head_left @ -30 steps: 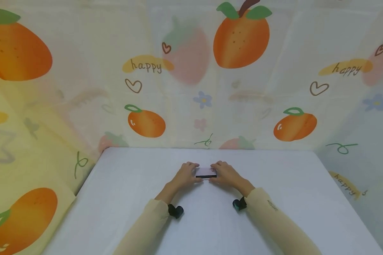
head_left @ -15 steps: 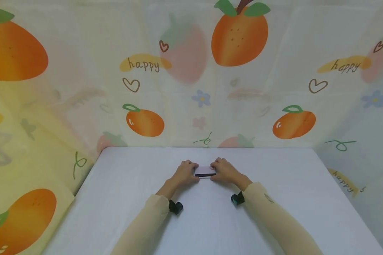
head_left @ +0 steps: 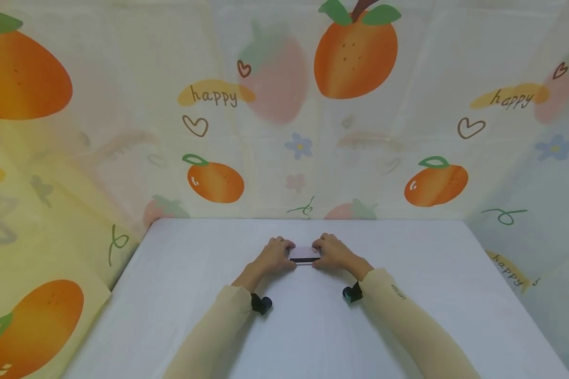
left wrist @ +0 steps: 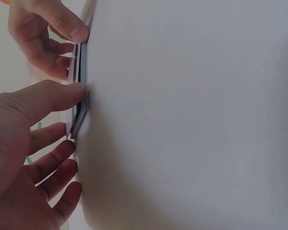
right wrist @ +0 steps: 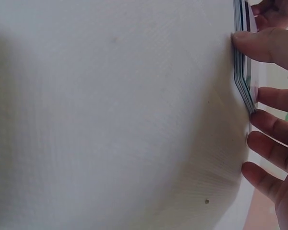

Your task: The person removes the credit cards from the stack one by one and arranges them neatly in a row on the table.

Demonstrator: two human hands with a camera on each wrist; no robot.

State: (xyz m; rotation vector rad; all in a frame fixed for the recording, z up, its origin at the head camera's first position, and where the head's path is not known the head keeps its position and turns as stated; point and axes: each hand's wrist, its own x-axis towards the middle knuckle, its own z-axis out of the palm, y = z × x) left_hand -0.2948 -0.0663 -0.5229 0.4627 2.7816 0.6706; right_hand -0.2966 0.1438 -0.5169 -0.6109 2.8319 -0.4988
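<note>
A small neat stack of cards (head_left: 304, 253) lies on the white table, its top card pale pink with a dark stripe. My left hand (head_left: 276, 256) holds the stack's left end, thumb at the near edge and fingertips at the far side. At the opposite end, my right hand (head_left: 334, 252) grips it the same way. Several thin layers show along the edge of the stack (left wrist: 81, 67) in the left wrist view. In the right wrist view, the right thumb (right wrist: 252, 45) presses the near edge, while the lower fingers reach past the corner.
The white-covered table (head_left: 303, 326) stretches around both arms. Behind it hangs a cloth (head_left: 275, 147) printed with oranges, and a similar yellowish cloth (head_left: 38, 237) covers the left side. A small black device (head_left: 262, 304) is worn on the left wrist, another black device (head_left: 352, 292) on the right.
Both thumbs have slid outward from the middle of the stack's near edge toward its ends. The head view has shifted slightly; over the last half second, almost nothing differs.
</note>
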